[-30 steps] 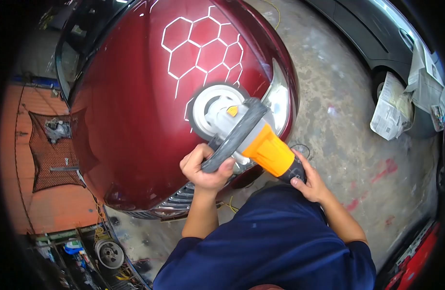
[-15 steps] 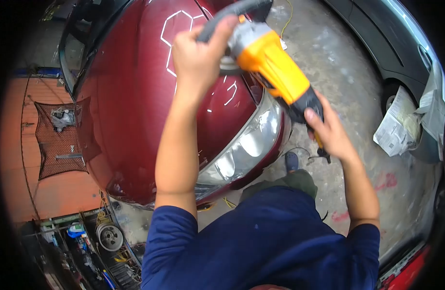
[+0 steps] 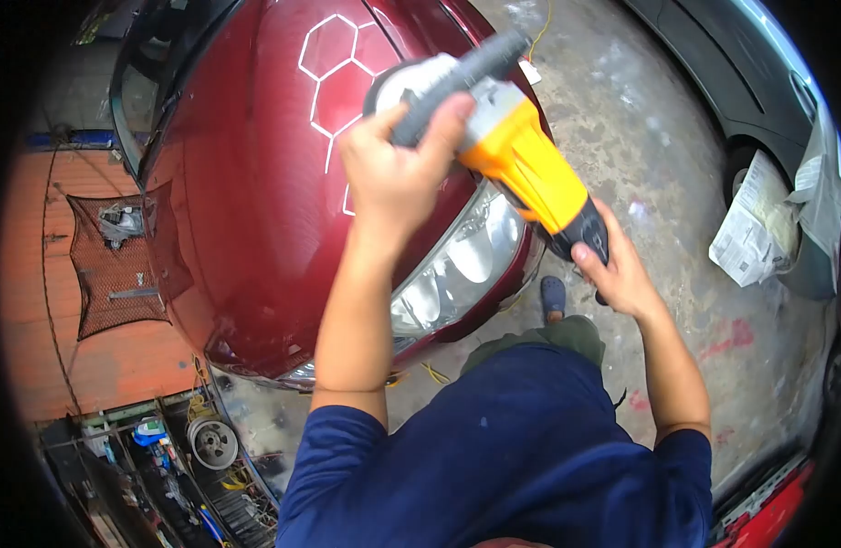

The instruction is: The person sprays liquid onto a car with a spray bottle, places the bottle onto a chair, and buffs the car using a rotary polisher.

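A yellow and black car polisher (image 3: 530, 169) lies over the front corner of a dark red car (image 3: 247, 183). My left hand (image 3: 393, 169) is wrapped round the polisher's dark front handle (image 3: 466, 82). At the black rear end of its body, my right hand (image 3: 617, 265) is closed with the thumb on top. The round pad side (image 3: 398, 89) shows past the handle, overlapping the hood in this view. A clear headlight (image 3: 462, 260) sits just below the tool. White hexagonal light reflections run across the glossy hood.
On the right stands a dark grey car (image 3: 713, 82), with paper sheets (image 3: 754, 224) hanging at its wheel. A netted orange surface (image 3: 37, 301) is at left. Below it, a rack (image 3: 156, 484) holds a wheel rim (image 3: 212, 445) and clutter. Yellow cord (image 3: 546, 23) lies on the floor.
The polisher's front end has moved nearer my body and turned, bringing the pad side into view left of the handle. My left hand has come down and right with it.
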The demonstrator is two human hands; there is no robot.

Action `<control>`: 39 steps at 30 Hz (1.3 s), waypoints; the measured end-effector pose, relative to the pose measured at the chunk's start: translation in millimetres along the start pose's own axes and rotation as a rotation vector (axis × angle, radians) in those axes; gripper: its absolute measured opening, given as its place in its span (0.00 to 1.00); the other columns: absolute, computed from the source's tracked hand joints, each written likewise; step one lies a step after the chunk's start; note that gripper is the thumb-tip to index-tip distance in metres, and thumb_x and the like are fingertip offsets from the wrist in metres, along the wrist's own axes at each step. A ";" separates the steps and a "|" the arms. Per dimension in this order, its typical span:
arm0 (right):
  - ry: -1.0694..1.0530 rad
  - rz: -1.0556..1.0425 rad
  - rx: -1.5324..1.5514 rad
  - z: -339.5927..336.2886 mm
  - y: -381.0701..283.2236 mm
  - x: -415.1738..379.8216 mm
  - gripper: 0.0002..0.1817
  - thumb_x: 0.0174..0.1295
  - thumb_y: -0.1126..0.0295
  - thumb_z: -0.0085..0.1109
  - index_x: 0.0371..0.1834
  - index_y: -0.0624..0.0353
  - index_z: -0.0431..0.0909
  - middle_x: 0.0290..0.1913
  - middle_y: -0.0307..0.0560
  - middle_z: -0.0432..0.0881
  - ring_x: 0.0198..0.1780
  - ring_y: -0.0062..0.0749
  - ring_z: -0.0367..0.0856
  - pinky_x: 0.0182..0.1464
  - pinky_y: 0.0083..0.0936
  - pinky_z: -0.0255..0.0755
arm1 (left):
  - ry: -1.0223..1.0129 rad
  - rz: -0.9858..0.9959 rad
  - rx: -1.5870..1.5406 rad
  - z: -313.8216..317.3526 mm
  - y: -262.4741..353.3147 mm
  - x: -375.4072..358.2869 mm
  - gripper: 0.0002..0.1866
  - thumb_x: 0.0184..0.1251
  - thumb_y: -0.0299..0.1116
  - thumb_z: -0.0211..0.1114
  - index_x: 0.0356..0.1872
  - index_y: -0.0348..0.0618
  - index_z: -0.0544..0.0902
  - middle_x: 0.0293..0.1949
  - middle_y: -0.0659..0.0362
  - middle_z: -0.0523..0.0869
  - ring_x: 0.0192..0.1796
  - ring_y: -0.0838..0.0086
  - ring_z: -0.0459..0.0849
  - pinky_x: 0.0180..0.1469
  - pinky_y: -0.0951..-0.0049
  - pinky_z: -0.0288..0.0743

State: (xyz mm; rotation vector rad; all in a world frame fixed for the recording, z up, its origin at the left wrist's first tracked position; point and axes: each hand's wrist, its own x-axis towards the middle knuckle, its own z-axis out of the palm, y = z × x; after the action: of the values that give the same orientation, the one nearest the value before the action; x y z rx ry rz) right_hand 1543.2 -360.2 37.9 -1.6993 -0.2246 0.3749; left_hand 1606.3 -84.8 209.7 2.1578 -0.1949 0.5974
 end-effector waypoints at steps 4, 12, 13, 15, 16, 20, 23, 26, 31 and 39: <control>0.009 0.049 0.102 23.8 40.8 -46.2 0.49 0.74 0.49 0.71 0.87 0.65 0.57 0.74 0.63 0.79 0.77 0.49 0.77 0.79 0.42 0.67 | -0.079 -0.004 0.128 5.5 -2.5 -60.9 0.22 0.69 0.44 0.84 0.26 0.36 0.87 0.19 0.65 0.81 0.26 0.87 0.73 0.27 0.74 0.69; 0.079 -0.020 0.228 89.1 92.1 -108.8 0.49 0.73 0.50 0.72 0.87 0.65 0.58 0.75 0.57 0.77 0.78 0.42 0.73 0.81 0.38 0.63 | -0.114 0.118 0.170 -2.2 -0.3 -134.8 0.27 0.61 0.46 0.88 0.20 0.40 0.78 0.17 0.56 0.80 0.20 0.75 0.76 0.24 0.70 0.71; 0.083 -0.012 0.240 96.7 94.3 -115.0 0.49 0.72 0.50 0.73 0.87 0.65 0.58 0.75 0.57 0.77 0.78 0.42 0.73 0.81 0.38 0.63 | -0.112 0.127 0.164 -5.3 -0.4 -143.2 0.29 0.62 0.45 0.88 0.19 0.40 0.75 0.15 0.58 0.76 0.20 0.82 0.70 0.23 0.72 0.67; 0.081 0.016 0.256 112.3 105.4 -128.7 0.49 0.72 0.50 0.73 0.87 0.64 0.58 0.74 0.57 0.77 0.78 0.42 0.73 0.80 0.38 0.64 | -0.119 0.150 0.188 -13.6 -0.9 -159.5 0.27 0.60 0.45 0.88 0.21 0.40 0.78 0.18 0.55 0.80 0.20 0.73 0.76 0.24 0.70 0.71; 0.076 0.034 0.260 122.0 113.0 -135.0 0.49 0.72 0.50 0.73 0.87 0.64 0.58 0.74 0.57 0.77 0.78 0.42 0.73 0.80 0.38 0.64 | -0.121 0.159 0.206 -20.0 -3.1 -168.9 0.25 0.58 0.46 0.88 0.22 0.40 0.80 0.20 0.53 0.84 0.21 0.67 0.82 0.25 0.68 0.75; 0.035 -0.075 0.188 153.9 119.3 -156.9 0.49 0.72 0.52 0.75 0.87 0.63 0.58 0.75 0.58 0.77 0.78 0.43 0.73 0.80 0.38 0.64 | -0.109 0.161 0.236 -58.0 -11.8 -214.0 0.24 0.56 0.45 0.89 0.23 0.40 0.80 0.20 0.51 0.85 0.20 0.61 0.85 0.25 0.65 0.76; -0.056 -0.025 0.154 178.6 107.6 -174.3 0.50 0.71 0.53 0.76 0.87 0.63 0.57 0.74 0.59 0.78 0.77 0.45 0.75 0.80 0.39 0.65 | -0.056 0.166 0.268 -96.1 -20.7 -258.8 0.26 0.55 0.45 0.89 0.22 0.41 0.78 0.18 0.53 0.80 0.18 0.61 0.80 0.25 0.64 0.73; -0.134 -0.135 0.101 208.6 103.9 -185.6 0.52 0.68 0.52 0.78 0.88 0.57 0.56 0.72 0.61 0.81 0.75 0.52 0.80 0.76 0.41 0.71 | 0.016 0.114 0.301 -144.4 -36.8 -309.3 0.29 0.55 0.50 0.87 0.22 0.42 0.76 0.18 0.55 0.75 0.19 0.65 0.75 0.25 0.67 0.70; -0.365 -0.188 0.035 251.4 80.3 -193.2 0.57 0.68 0.48 0.77 0.91 0.52 0.48 0.73 0.69 0.80 0.71 0.67 0.83 0.73 0.48 0.76 | 0.345 0.018 0.134 -206.6 -66.9 -387.5 0.40 0.65 0.70 0.75 0.21 0.40 0.71 0.18 0.62 0.75 0.23 0.80 0.72 0.26 0.74 0.65; -0.488 -0.207 -0.111 248.3 51.3 -166.6 0.57 0.69 0.47 0.73 0.92 0.50 0.45 0.75 0.71 0.78 0.70 0.71 0.82 0.70 0.54 0.78 | 0.526 -0.081 -0.009 -223.8 -87.6 -411.8 0.47 0.59 0.83 0.72 0.22 0.42 0.70 0.17 0.66 0.73 0.21 0.83 0.69 0.25 0.79 0.61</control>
State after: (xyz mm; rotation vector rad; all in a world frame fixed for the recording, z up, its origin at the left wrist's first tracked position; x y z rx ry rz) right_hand 1293.5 -199.6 -24.8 -1.6513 -0.7850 0.6277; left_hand 1199.2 115.3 63.2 1.9135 0.1744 1.0832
